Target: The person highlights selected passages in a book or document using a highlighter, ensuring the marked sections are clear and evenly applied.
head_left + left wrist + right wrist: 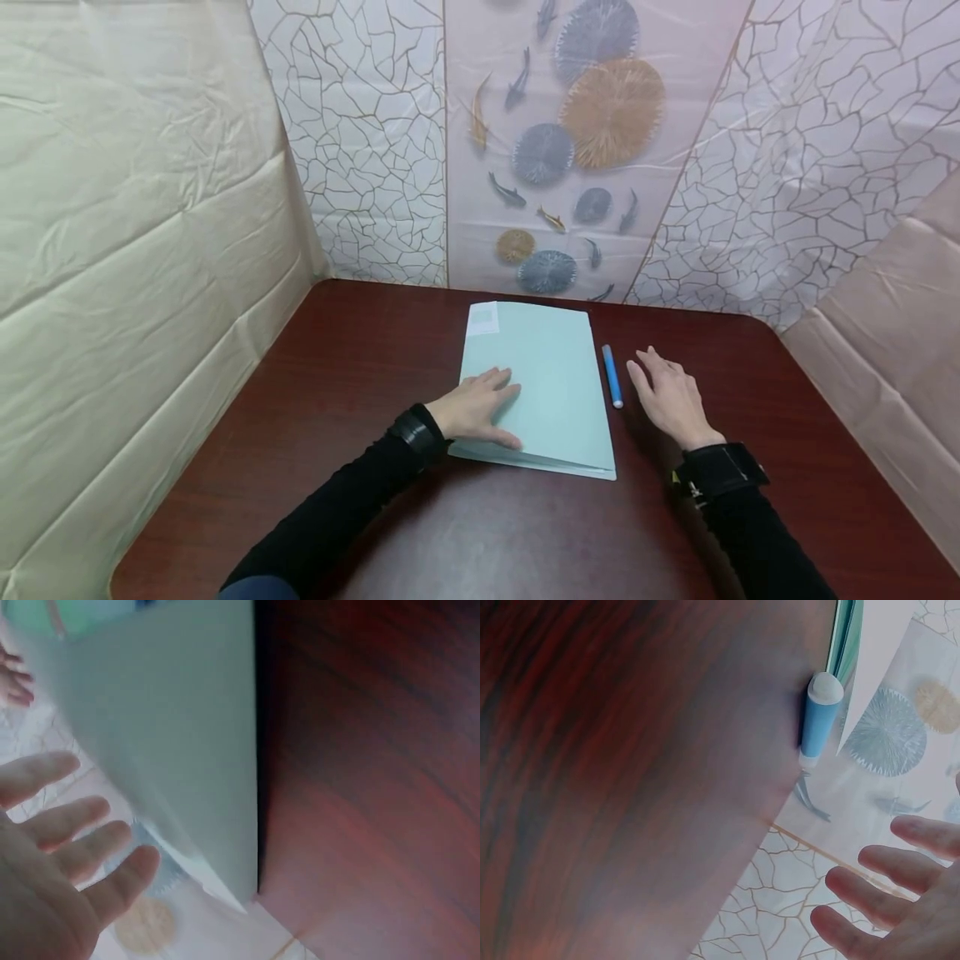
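Note:
A pale green paper folder [547, 383] lies on the table with a white label [483, 318] at its far left corner. Its near edge gapes a little between the covers. My left hand [480, 408] is over the folder's left part, fingers spread and nothing gripped. The left wrist view has the folder's pale surface [172, 720] beside these fingers. To the right of the folder lies a blue marker [612, 377], its white end [826, 688] prominent in the right wrist view. Just right of the marker is my right hand [670, 396], fingers extended and holding nothing.
The dark reddish-brown table [322, 367] has rounded far corners. Cream cloth [142, 208] hangs along the left side, and a patterned curtain [367, 150] with fish and leaf prints stands behind the table. More beige cloth [885, 358] borders the right side.

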The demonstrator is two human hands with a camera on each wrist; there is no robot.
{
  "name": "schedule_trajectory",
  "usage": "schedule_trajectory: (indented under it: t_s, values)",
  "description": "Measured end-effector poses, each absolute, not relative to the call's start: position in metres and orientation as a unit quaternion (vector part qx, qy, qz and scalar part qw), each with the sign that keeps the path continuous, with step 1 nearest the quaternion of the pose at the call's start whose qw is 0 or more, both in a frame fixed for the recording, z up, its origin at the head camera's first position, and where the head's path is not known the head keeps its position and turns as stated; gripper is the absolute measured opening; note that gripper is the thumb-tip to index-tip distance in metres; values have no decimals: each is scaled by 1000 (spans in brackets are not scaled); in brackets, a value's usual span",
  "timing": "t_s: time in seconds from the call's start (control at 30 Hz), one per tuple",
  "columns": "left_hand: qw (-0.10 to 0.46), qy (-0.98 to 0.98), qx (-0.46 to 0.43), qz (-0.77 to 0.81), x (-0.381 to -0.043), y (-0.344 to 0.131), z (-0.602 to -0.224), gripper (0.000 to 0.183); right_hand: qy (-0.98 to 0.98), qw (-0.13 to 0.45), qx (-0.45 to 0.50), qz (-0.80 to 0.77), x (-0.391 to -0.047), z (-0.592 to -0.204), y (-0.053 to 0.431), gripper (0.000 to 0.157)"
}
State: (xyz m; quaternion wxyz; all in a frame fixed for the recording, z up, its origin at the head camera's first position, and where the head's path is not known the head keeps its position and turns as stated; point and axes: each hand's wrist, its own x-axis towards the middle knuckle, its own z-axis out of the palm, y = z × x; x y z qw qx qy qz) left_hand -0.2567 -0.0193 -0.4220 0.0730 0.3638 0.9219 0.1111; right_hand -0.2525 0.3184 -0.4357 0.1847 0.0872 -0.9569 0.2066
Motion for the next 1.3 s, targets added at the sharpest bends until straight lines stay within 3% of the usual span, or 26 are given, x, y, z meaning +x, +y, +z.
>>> schedule_trajectory:
  t_s: [0.43, 0.83, 1.3]
  values:
    - [92, 921, 368, 91, -251, -6, -424, 93, -957, 191, 86, 202, -252, -434, 323, 52]
    - [74, 922, 370, 87, -249, -1, -422, 93, -958, 180, 79, 209, -252, -433, 325, 55]
    - [36, 912, 397, 100, -249, 2, -426, 68, -957, 182, 72, 215, -248, -430, 325, 56]
